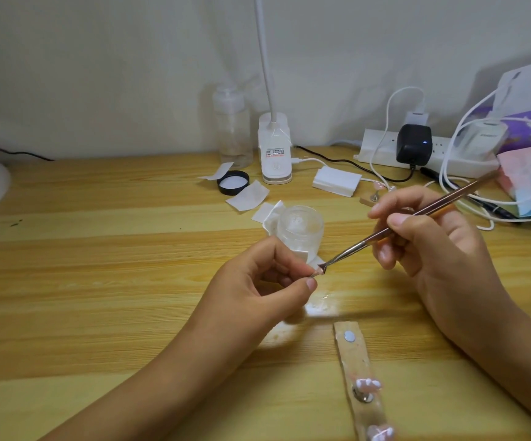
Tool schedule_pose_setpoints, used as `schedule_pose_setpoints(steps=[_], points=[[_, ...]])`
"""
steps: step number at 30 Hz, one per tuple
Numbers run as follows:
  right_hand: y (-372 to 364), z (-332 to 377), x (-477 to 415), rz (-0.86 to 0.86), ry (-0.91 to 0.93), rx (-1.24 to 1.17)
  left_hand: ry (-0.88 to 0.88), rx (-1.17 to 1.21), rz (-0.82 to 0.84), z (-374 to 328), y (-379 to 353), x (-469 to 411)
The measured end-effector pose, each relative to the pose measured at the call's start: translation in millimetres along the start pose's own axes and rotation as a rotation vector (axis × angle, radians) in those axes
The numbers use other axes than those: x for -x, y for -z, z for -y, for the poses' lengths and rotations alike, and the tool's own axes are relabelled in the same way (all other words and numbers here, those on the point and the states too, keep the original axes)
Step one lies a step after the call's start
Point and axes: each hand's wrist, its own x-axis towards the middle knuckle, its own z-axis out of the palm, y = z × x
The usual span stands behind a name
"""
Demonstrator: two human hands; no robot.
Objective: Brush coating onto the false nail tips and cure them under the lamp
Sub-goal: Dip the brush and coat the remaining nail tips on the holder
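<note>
Over desk (98,281), left hand (264,281) pinches pinkish nail tip (316,273); right hand (433,240) grips brush (433,207).

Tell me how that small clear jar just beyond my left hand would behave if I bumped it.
The jar looks squat and wide, so it would probably slide rather than tip. It stands open, a black lid lying apart, so any contents could spill.

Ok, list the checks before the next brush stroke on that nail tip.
1. Left hand pinches the small false nail tip: ok.
2. Right hand grips the thin rose-coloured metal brush: ok.
3. Bristles meet the tip: ok.
4. Coating on bristles: cannot tell.
5. Clear glass jar open, round black lid lying aside: ok.
6. White gooseneck lamp lit: cannot tell.
</note>
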Motion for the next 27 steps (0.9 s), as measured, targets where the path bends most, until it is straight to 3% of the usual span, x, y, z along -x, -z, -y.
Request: schedule_pose_setpoints(steps=[10, 17, 27], points=[[-0.4, 1.1, -4.0, 0.048, -0.038, -0.186, 0.024, 0.013, -0.001, -0.8, 0.1, 0.4], [-0.5, 1.2, -4.6, -0.051, -0.106, -0.182, 0.044, 0.047, 0.012, -2.3, -0.6, -0.5], [-2.3, -1.1, -2.2, 0.03, -0.07, -0.077, 0.045, 0.032, 0.012, -2.9, 0.1, 0.2]])
